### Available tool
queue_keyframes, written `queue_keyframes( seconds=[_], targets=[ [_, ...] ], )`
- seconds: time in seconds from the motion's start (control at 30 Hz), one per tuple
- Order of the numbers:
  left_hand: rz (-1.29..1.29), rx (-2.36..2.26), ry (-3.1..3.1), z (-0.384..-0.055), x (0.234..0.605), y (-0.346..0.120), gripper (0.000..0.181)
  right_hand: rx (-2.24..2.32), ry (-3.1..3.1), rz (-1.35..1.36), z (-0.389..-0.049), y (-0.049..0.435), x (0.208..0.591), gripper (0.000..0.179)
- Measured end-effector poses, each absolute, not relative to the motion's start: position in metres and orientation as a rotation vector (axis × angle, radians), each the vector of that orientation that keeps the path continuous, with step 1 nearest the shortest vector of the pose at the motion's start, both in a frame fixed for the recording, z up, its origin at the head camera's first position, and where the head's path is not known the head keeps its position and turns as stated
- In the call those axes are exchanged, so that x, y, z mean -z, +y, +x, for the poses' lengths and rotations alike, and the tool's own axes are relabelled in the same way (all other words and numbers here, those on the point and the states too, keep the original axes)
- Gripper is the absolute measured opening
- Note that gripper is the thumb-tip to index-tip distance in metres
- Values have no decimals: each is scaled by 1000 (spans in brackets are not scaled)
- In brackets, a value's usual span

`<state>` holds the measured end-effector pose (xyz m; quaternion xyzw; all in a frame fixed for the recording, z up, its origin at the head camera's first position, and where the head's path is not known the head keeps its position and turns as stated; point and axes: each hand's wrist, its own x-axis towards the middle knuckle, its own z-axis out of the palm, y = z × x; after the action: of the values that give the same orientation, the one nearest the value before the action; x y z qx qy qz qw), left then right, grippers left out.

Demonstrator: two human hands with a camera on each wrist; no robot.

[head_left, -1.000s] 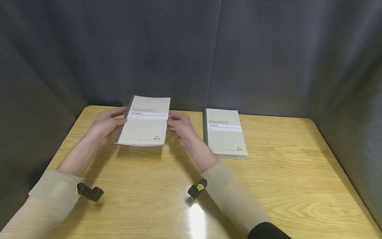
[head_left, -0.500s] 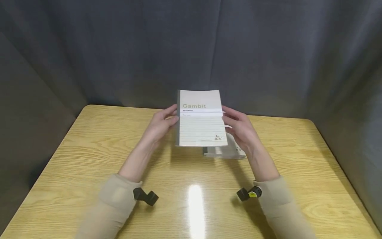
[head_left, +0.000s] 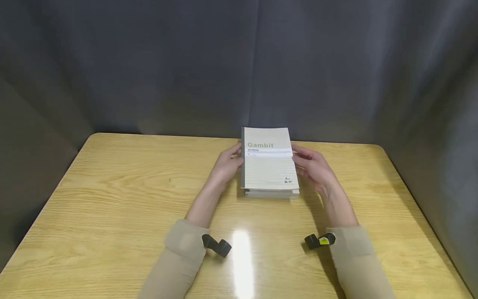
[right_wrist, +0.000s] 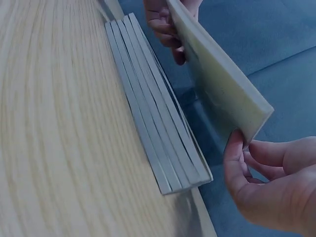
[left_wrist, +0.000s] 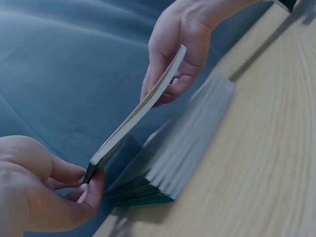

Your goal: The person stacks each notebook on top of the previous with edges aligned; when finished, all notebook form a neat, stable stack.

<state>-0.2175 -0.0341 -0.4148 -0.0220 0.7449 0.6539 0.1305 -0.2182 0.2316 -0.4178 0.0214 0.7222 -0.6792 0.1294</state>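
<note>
A pale A5 notebook [head_left: 269, 170] with "Gambit" on its cover and a dark spine lies level in both hands. My left hand [head_left: 225, 167] pinches its spine edge, thumb on one face and fingers on the other. At the opposite edge my right hand [head_left: 316, 169] grips it the same way. Beneath is a stack of several similar notebooks [right_wrist: 153, 103], mostly covered in the head view. Both wrist views show a gap between the held notebook [left_wrist: 140, 111] and the stack [left_wrist: 195, 140].
The stack stands on a light wood-grain table [head_left: 130, 199], near its back edge. Dark curtains [head_left: 179, 66] hang behind the table and at both sides. A bright light reflection falls on the tabletop between the forearms. Each sleeve cuff carries a small black camera [head_left: 217, 246].
Both hands have carried the notebook from the left side of the table rightward over the stack, then lowered it closer to it. The stack is now largely hidden in the head view.
</note>
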Motion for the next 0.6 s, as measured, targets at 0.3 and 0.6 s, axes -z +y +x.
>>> queue_keyframes(
  seconds=[0.3,0.6],
  targets=[
    [-92,-1912,2186,-216,420,-32,53,1912,2170,144,-221,233,423,51],
    [-2,-1753,2324,-214,423,-31,54,1870,2281,220,-225,228,431,48]
  ],
)
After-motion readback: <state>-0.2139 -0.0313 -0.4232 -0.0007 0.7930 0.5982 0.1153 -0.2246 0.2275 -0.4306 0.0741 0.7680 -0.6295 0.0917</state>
